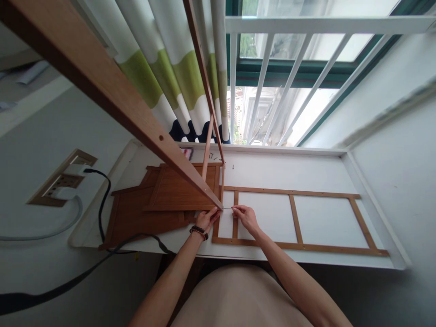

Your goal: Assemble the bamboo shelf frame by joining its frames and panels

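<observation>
So, two hands [244, 217], one thin rod [228, 208].

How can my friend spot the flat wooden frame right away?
Under the window is a white sill. Toward its right end, reaching beneath the right hand, lies the flat frame. Unlike the raised frame, it isn't standing up; unlike the solid panels, it shows white between its bars.

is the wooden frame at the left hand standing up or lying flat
Standing up: the wooden frame rises from the left hand toward the camera.
</observation>
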Available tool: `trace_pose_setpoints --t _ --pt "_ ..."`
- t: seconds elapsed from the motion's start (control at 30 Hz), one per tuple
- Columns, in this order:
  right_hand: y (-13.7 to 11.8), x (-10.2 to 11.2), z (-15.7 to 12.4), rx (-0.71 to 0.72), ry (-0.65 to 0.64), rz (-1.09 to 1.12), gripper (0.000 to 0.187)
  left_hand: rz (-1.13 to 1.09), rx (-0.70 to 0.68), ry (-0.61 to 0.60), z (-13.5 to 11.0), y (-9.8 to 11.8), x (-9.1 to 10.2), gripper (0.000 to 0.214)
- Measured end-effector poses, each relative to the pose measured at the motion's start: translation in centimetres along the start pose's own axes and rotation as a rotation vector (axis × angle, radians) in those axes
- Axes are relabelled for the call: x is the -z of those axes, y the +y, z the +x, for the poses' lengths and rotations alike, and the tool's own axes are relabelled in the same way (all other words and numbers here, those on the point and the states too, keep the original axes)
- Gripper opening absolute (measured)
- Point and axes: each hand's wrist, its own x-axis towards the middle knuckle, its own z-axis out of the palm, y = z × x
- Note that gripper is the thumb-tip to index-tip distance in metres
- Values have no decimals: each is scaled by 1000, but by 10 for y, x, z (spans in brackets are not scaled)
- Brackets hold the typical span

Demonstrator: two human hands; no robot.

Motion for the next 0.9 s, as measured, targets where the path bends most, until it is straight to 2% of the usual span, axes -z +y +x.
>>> trace_pose_setpoints --t 0.1,0.27,0.4,0.53,0.67,0.77,0.9 --pt "-4 2 0 -72 -6 69 29 31 21 -4 1 3 0 6" --pt "-20 2 4 -281 -82 217 20 64 13 -12 5 1 2 7" --pt "-29 3 8 -340 -115 242 21 63 -2 -20 6 -1 3 9" --pt "-29 11 3 -332 -225 379 24 53 -21 -32 6 -2 3 10" --pt "-20 17 -3 -279 -351 465 36 47 -15 -30 5 -2 3 9" --pt "-15 15 -3 -228 -330 396 38 50 -8 -25 5 -1 3 8" --pt "-17 8 3 -170 -233 220 34 63 -1 -27 4 -1 2 10"
